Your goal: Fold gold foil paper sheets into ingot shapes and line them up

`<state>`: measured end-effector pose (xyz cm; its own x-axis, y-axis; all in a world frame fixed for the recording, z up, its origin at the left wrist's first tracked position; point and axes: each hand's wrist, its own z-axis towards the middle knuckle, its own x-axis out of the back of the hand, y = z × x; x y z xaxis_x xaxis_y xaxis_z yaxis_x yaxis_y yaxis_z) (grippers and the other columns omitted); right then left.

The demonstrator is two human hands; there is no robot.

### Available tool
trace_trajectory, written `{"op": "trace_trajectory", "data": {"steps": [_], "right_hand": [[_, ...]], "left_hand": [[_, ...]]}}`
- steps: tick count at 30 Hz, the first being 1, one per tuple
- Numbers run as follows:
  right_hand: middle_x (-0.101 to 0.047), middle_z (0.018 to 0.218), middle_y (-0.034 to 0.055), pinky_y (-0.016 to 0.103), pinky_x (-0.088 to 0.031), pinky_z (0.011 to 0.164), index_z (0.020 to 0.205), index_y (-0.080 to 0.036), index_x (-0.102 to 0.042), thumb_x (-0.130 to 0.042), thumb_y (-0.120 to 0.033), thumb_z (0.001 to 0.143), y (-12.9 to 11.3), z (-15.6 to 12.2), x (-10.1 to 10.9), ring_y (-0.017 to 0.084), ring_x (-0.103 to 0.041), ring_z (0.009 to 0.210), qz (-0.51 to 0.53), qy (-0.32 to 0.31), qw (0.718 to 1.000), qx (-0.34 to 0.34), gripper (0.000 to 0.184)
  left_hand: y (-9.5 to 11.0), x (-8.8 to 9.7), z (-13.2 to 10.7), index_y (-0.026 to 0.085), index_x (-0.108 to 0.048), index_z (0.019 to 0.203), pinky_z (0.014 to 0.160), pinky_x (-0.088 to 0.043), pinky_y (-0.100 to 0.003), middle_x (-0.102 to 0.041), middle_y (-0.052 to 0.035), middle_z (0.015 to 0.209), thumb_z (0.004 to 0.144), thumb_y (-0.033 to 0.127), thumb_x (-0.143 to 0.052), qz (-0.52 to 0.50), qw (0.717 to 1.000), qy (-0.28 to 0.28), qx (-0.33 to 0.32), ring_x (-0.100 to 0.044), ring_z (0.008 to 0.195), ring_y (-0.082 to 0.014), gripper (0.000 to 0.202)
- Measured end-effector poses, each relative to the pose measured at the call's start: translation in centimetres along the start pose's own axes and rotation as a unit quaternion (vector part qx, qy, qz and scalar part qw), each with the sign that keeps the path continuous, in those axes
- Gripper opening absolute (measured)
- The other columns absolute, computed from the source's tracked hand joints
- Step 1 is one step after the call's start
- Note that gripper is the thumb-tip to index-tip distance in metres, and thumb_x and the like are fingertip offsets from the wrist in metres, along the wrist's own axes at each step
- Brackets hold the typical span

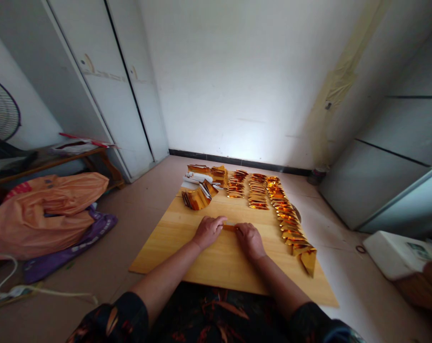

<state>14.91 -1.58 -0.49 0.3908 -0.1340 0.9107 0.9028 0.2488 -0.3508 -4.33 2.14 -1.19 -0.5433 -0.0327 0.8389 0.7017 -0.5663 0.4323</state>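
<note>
Between my two hands, just above the wooden board, is a small sheet of gold foil paper (230, 227), partly folded over. My left hand (209, 230) is closed on its left end, and my right hand (250, 239) grips the right end. Beyond my left hand lies a fanned stack of gold foil sheets (197, 199). Farther back are more foil sheets (219, 175) and a white roll or bundle (197, 177). Folded gold foil pieces stand in rows: a short row (236, 185), a middle row (257, 191) and a long curving row (287, 214) on the right.
The wooden board (216, 267) sits low before me. At left are an orange bag (51, 205), a purple bag (69, 247), a cable (58, 290), a bench (76, 156) and a fan (1, 109). A refrigerator (383, 157) and a white box (394, 255) stand right.
</note>
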Motion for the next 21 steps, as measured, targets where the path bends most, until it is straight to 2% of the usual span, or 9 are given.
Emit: {"op": "trace_trajectory", "data": {"steps": [4,8,14,21], "right_hand": [[-0.069,0.090,0.0055,0.023,-0.036,0.074,0.100,-0.019,-0.063,-0.044,-0.018,0.093,-0.7,0.1,-0.1,0.016,-0.060,0.087,-0.020,0.010,0.998,-0.064,0.020],[-0.068,0.084,0.0047,0.024,-0.034,0.069,0.091,-0.018,-0.061,-0.044,-0.017,0.093,-1.4,0.3,-0.4,0.015,-0.061,0.082,-0.050,0.015,0.994,-0.094,0.017],[-0.065,0.079,0.0047,0.025,-0.031,0.065,0.085,-0.018,-0.058,-0.042,-0.020,0.096,-1.5,0.3,-1.0,0.015,-0.060,0.076,-0.098,0.030,0.992,-0.078,0.019],[-0.063,0.086,0.0063,0.027,-0.032,0.065,0.091,-0.017,-0.058,-0.042,-0.018,0.095,-1.4,0.4,-1.2,0.016,-0.058,0.074,-0.139,0.011,0.988,-0.064,0.017]], "left_hand": [[0.0,-0.8,0.5,0.026,-0.054,0.123,0.087,-0.046,-0.029,-0.071,0.0008,0.093,0.081,0.008,-0.052,-0.014,0.999,0.030,0.031,-0.064,0.087,-0.0142,0.045],[-0.1,-1.5,0.9,0.024,-0.053,0.124,0.084,-0.048,-0.028,-0.070,0.0001,0.092,0.079,0.005,-0.050,-0.047,0.997,0.043,0.040,-0.064,0.086,-0.0139,0.048],[-0.2,-1.6,1.1,0.024,-0.049,0.128,0.080,-0.050,-0.026,-0.069,0.0004,0.088,0.079,0.005,-0.051,-0.089,0.994,0.039,0.058,-0.063,0.082,-0.0130,0.052],[-0.2,-1.8,1.5,0.021,-0.050,0.126,0.086,-0.050,-0.028,-0.066,-0.0021,0.100,0.077,0.000,-0.045,-0.091,0.994,0.034,0.045,-0.061,0.088,-0.0131,0.054]]}}
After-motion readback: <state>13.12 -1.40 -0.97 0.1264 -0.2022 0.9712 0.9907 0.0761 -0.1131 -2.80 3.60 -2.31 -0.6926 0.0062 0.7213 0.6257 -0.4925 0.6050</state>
